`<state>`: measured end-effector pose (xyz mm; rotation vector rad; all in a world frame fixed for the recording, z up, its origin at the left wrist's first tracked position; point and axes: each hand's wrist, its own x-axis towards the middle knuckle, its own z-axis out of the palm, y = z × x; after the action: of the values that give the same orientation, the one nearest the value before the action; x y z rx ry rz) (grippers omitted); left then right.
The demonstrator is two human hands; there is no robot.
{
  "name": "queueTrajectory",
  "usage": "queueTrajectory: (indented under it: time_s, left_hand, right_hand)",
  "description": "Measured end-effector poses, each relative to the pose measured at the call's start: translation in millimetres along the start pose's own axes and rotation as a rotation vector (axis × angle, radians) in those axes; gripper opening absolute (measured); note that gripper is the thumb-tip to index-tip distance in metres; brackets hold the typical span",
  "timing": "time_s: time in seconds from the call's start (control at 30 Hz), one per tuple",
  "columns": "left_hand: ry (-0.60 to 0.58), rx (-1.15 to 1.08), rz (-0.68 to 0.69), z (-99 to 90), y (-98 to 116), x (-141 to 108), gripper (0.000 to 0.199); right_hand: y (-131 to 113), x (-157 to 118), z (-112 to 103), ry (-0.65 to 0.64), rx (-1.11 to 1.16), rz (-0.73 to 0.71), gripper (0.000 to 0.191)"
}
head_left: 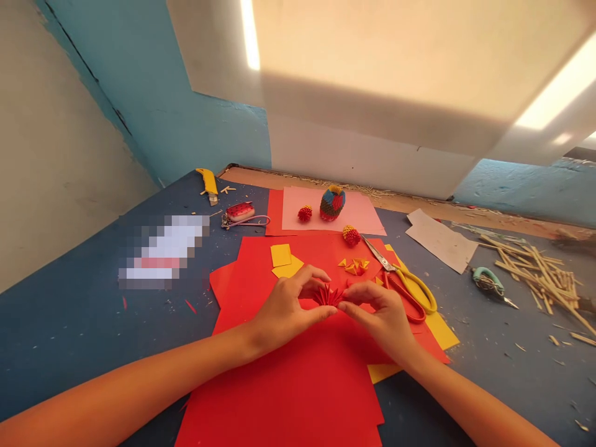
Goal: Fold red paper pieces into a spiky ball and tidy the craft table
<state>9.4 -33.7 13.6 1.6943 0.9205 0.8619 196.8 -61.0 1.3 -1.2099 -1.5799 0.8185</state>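
Note:
Between my two hands is a red folded-paper piece [328, 297] with pointed tips fanning upward. My left hand [291, 297] has its thumb and fingers closed around the left side of it. The fingertips of my right hand [379, 310] pinch its right side. Red paper sheets [288, 385] lie flat beneath both hands. Just beyond the hands are several small yellow and orange folded paper triangles [357, 267] and two yellow paper pieces [281, 255]. Scissors [414, 285] with yellow and red handles rest open to the right.
Behind stand a multicoloured folded-paper vase [332, 203] and two small red-yellow paper balls [305, 213] [351, 236]. A yellow cutter [208, 184] and a red pouch [240, 212] lie at the back left. On the right are pliers [491, 285], pale paper [440, 241] and thin sticks [544, 273].

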Motion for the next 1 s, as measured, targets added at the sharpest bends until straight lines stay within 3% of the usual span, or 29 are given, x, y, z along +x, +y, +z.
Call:
queueTrajectory:
  time_s: [0.8,1.0]
  left_hand:
    - [-0.039,-0.041,-0.028,1.5,1,2,0.027]
    - [-0.024,-0.188,-0.156,-0.4,3,10,0.046]
  right_hand:
    - [-3,-2,2,-0.036,0.001,0.034,0.022]
    - [-3,6,-1,-0.027,0.049,0.094,0.025]
